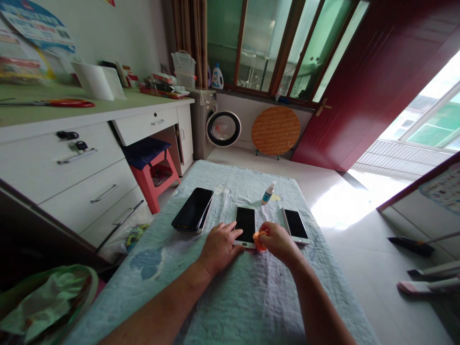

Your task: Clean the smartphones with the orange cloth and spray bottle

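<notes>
A white smartphone (pixel 246 225) with a dark screen lies face up on a quilted blue-green cloth (pixel 251 306). Against its left edge rests my left hand (pixel 220 245), fingers spread and touching the phone. My right hand (pixel 275 239) pinches a crumpled orange cloth (pixel 259 240) at the phone's lower right edge. To the right lies another white-framed phone (pixel 296 224), screen dark. On the left is a stack of dark-screened devices (pixel 193 209). A small spray bottle (pixel 268 193) with a blue label stands beyond the middle phone.
At left stands a white desk (pixel 143 115) with a pink stool (pixel 154 177) beneath it. A waste bin (pixel 91 282) is at the lower left. Farther back are a washing machine with its round door (pixel 223 128) open, a round wooden tabletop (pixel 275 130) and a red door (pixel 345 86).
</notes>
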Motion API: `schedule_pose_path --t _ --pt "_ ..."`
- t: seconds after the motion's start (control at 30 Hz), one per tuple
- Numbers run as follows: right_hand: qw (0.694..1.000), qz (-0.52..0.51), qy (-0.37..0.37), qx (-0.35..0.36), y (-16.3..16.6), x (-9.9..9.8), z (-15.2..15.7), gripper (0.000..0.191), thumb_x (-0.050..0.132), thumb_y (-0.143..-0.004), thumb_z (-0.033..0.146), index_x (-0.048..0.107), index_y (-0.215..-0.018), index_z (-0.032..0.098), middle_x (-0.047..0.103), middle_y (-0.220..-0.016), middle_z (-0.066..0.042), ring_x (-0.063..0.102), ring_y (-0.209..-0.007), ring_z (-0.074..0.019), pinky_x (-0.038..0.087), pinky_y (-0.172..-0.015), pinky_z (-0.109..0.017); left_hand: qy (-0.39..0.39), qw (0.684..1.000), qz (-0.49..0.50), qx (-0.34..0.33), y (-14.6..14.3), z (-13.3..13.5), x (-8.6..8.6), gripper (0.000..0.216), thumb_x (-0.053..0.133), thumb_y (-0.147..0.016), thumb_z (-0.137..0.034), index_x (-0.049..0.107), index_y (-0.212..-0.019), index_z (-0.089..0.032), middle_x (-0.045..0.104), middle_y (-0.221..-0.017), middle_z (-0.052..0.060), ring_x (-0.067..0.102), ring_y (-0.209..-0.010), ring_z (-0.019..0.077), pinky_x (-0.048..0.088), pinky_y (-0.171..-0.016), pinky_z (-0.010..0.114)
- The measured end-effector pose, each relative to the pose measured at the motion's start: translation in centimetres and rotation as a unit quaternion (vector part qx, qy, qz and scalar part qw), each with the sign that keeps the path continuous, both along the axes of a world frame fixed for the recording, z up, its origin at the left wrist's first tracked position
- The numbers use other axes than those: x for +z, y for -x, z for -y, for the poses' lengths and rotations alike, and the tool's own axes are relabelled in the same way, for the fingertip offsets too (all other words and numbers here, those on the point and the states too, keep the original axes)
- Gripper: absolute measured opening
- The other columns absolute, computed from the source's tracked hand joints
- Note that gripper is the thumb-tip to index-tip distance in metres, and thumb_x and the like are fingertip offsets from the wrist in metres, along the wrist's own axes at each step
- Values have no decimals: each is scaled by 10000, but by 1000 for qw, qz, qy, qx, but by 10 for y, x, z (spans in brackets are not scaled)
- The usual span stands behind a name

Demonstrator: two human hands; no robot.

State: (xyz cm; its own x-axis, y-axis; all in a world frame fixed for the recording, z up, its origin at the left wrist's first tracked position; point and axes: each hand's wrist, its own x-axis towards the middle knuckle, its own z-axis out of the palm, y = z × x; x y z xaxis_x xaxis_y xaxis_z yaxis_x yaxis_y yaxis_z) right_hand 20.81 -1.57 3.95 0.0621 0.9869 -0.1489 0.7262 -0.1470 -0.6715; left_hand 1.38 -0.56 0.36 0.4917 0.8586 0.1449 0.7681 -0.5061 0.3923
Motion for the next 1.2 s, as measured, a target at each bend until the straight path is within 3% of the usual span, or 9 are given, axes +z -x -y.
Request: schedule_pose_path --t 0.3,0.4,0.53,0.7,0.77,1.0,1.2 --pt "991 -73 79 84 4 -1 7 133 499 -642 142 597 -721 184 559 -545 40 481 -472 -95 306 -469 -202 -1 1000 0 2 -1 -1 -2 477 637 -841 -502 652 -1221 -214 570 -1352 129 553 -1190 318 424 -1015 450" --pt "991 -92 8 95 6 4 8 130 480 -674 140 582 -741 186 549 -586 48 463 -512 -82 305 -494 -193 -6 1000 4 -3 0 -2 -2 441 649 -839 -476 663 -1197 -219 580 -1336 127 564 -1166 321 442 -989 454" --pt "991 -18 -99 90 10 9 7 118 500 -711 135 598 -750 187 524 -587 47 453 -555 -89 301 -531 -204 -1 999 41 -13 3 -6 -2 333 546 -921 -411 666 -1179 -237 617 -1284 98 578 -1141 274 453 -981 415" --pt "980 35 -75 183 14 4 7 121 562 -787 217 632 -698 176 578 -767 -4 505 -638 -98 357 -605 -213 -5 998 63 -8 5 -10 -5 354 567 -898 -232 620 -1248 -236 533 -1394 65 515 -1216 253 411 -1047 399" --pt "978 43 -65 193 12 1 6 153 554 -808 218 631 -683 174 572 -795 -9 509 -647 -96 368 -623 -213 1 998 57 -17 5 -11 -6 381 592 -868 -184 625 -1243 -245 494 -1438 43 507 -1215 253 411 -1047 403" --pt "968 48 -44 243 3 1 5 116 539 -802 145 634 -859 181 598 -834 -4 522 -712 -101 355 -649 -204 25 996 76 -25 9 -16 -12 348 576 -884 -186 643 -1220 -243 569 -1372 12 528 -1154 226 418 -1033 387" --pt "965 106 -31 238 12 -1 8 115 547 -792 146 630 -859 188 608 -838 -1 519 -711 -98 314 -622 -205 43 994 98 -35 11 -21 -17 371 563 -879 -131 648 -1217 -257 574 -1367 -10 533 -1137 202 415 -1037 353"
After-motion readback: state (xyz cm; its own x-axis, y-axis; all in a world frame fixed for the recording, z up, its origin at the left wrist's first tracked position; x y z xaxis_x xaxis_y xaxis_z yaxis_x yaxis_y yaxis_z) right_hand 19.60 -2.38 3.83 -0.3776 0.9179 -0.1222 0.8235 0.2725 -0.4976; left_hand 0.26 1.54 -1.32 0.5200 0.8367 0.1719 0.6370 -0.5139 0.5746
